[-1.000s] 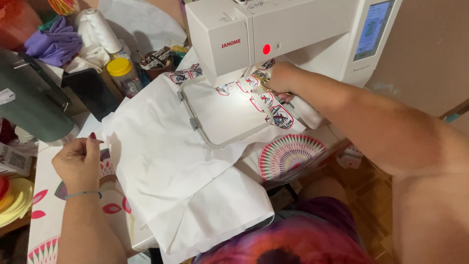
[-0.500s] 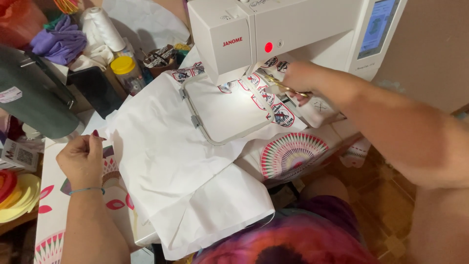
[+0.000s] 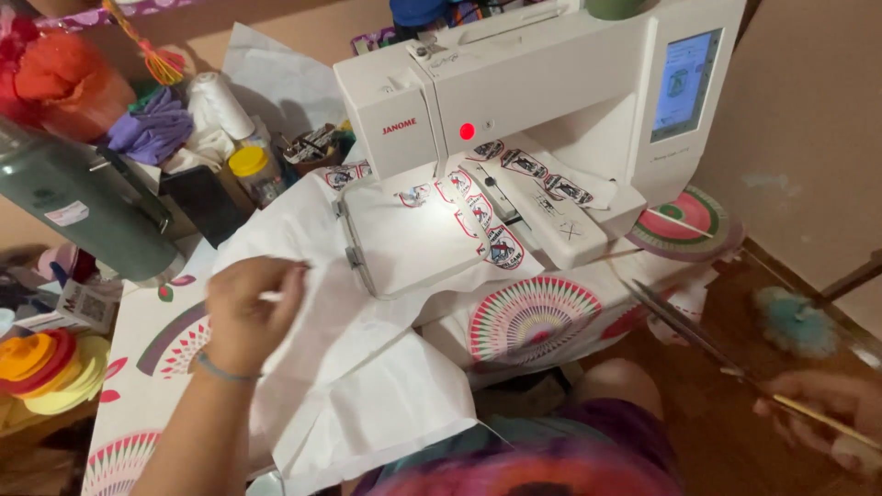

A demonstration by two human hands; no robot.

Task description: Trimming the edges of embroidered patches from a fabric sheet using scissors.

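A white embroidery machine (image 3: 542,87) stands on a patterned tablecloth (image 3: 533,321), with a red light on its front. Under its needle lies a hoop (image 3: 354,257) stretched with white fabric (image 3: 367,367) that bears several stitched emblems. My left hand (image 3: 243,312) hovers over the loose fabric left of the hoop, fingertips pinched on a small pale scrap (image 3: 276,296); I cannot make out what it is. My right hand (image 3: 818,404), blurred, is low at the right, away from the machine. It grips long scissors (image 3: 684,326) whose blades point up and left.
Left of the machine sit a yellow-lidded jar (image 3: 253,170), a white thread cone (image 3: 220,101), purple cloth (image 3: 152,129), a dark green cylinder (image 3: 83,216) and stacked coloured discs (image 3: 41,367). Wooden floor shows at the right.
My right hand has pulled back from the hoop to the lower right with the scissors. My left hand has risen slightly towards the hoop. The view has shifted right.
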